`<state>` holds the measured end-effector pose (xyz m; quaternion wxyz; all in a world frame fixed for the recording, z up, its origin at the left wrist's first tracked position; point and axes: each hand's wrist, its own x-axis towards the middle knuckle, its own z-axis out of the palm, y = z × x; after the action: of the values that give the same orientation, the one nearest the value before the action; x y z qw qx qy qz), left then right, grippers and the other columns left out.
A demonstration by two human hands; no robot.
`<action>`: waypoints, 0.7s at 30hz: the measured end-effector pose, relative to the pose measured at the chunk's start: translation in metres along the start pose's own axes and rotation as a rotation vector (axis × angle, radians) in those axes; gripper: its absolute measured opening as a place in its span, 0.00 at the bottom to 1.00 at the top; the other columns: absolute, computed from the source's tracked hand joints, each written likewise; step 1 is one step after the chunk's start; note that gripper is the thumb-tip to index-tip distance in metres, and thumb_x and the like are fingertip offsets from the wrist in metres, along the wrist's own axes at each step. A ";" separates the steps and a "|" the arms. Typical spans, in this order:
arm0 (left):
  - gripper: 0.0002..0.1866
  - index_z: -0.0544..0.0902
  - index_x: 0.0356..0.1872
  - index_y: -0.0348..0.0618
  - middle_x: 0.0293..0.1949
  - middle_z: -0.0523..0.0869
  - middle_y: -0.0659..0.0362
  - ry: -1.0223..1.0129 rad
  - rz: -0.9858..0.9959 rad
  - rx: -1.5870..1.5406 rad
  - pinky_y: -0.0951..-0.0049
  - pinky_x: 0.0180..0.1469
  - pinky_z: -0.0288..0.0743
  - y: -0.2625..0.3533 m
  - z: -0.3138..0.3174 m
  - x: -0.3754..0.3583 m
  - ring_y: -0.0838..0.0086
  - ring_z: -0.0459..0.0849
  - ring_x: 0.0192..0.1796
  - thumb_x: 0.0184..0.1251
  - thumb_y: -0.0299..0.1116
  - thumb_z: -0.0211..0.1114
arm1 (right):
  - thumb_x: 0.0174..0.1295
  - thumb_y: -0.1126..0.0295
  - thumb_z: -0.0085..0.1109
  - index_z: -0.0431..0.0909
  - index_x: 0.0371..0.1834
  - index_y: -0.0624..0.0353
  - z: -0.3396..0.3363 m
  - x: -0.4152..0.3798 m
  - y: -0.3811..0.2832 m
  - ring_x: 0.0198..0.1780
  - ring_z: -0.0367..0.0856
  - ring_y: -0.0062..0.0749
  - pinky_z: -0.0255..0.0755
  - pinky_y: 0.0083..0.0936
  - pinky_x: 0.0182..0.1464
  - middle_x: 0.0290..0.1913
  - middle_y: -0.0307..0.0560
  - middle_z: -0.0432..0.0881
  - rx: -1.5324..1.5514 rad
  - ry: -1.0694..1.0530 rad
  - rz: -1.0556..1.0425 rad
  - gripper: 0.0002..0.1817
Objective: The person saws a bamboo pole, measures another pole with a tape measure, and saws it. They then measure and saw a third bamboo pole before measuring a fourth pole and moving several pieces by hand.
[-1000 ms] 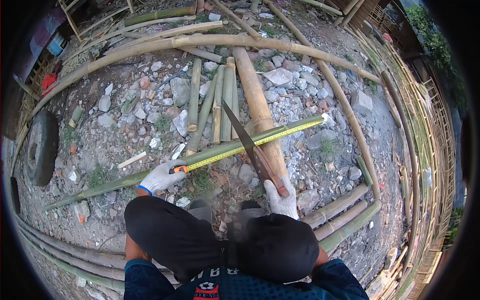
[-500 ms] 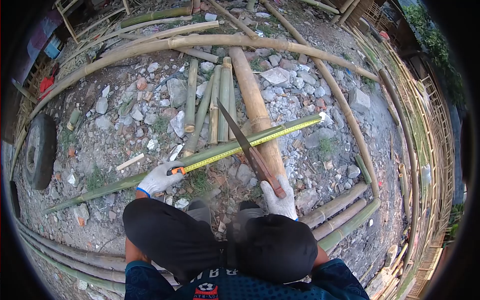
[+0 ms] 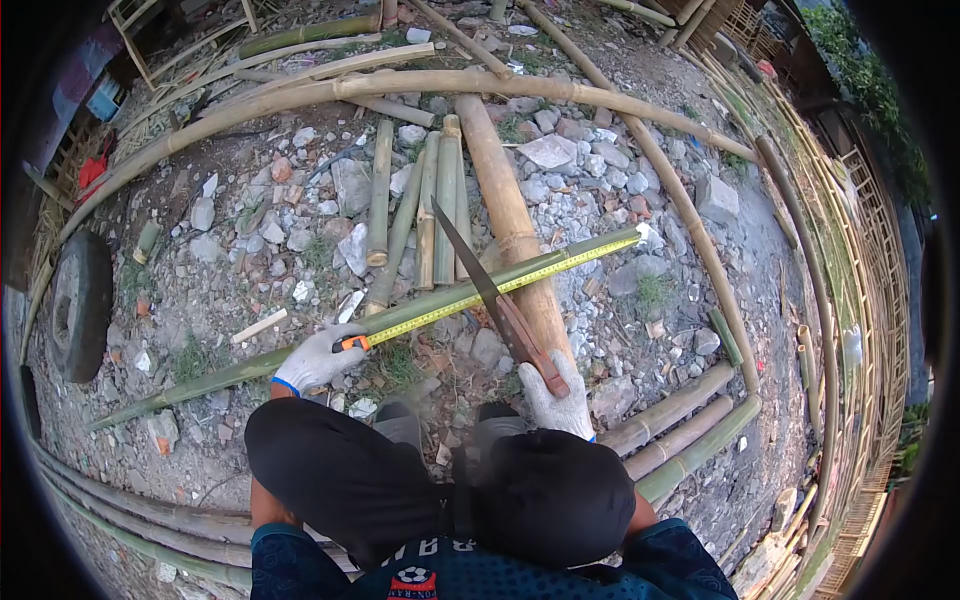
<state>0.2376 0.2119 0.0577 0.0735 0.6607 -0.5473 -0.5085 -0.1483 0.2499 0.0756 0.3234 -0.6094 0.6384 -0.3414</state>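
Note:
My left hand (image 3: 320, 360), in a white knit glove, is closed around the orange-and-black case of a tape measure (image 3: 352, 343), against a green bamboo pole (image 3: 232, 377). The yellow tape blade (image 3: 480, 297) runs out along the pole to its far right end. My gloved right hand (image 3: 556, 400) grips the wooden handle of a hand saw (image 3: 527, 345). The saw's dark blade slants up and left across the pole and tape. Beneath them, a thick tan bamboo trunk (image 3: 505, 210) lies crosswise under the green pole.
Several short cut bamboo pieces (image 3: 427, 215) lie beyond the pole. A long curved bamboo (image 3: 330, 92) spans the far side. An old tyre (image 3: 84, 305) is at left, and stacked bamboo poles (image 3: 672, 420) lie at right. Broken stones (image 3: 550, 152) cover the ground.
Almost nothing differs. The view has shifted very slightly, while both hands, the tape measure and the saw keep their places.

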 end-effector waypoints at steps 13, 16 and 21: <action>0.29 0.81 0.71 0.46 0.54 0.88 0.51 0.007 0.038 0.010 0.66 0.55 0.81 -0.010 0.002 0.005 0.66 0.89 0.46 0.70 0.41 0.66 | 0.71 0.63 0.72 0.81 0.50 0.62 -0.003 -0.001 0.000 0.39 0.81 0.45 0.76 0.38 0.45 0.39 0.53 0.83 0.025 -0.060 0.121 0.15; 0.29 0.81 0.72 0.46 0.52 0.87 0.51 -0.007 0.015 -0.006 0.66 0.52 0.82 -0.006 0.000 0.003 0.69 0.89 0.44 0.70 0.41 0.66 | 0.71 0.63 0.73 0.78 0.40 0.59 0.001 -0.001 0.003 0.29 0.76 0.43 0.73 0.37 0.35 0.28 0.52 0.78 0.044 0.003 0.011 0.13; 0.29 0.81 0.72 0.47 0.48 0.88 0.54 -0.012 0.000 -0.027 0.68 0.47 0.81 0.000 0.000 -0.001 0.72 0.88 0.37 0.70 0.40 0.67 | 0.70 0.64 0.73 0.78 0.40 0.59 0.001 -0.001 0.002 0.29 0.76 0.44 0.73 0.38 0.35 0.28 0.52 0.78 0.058 0.003 0.003 0.13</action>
<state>0.2379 0.2123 0.0582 0.0791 0.6567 -0.5408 -0.5195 -0.1488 0.2505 0.0734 0.3404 -0.5983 0.6295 -0.3605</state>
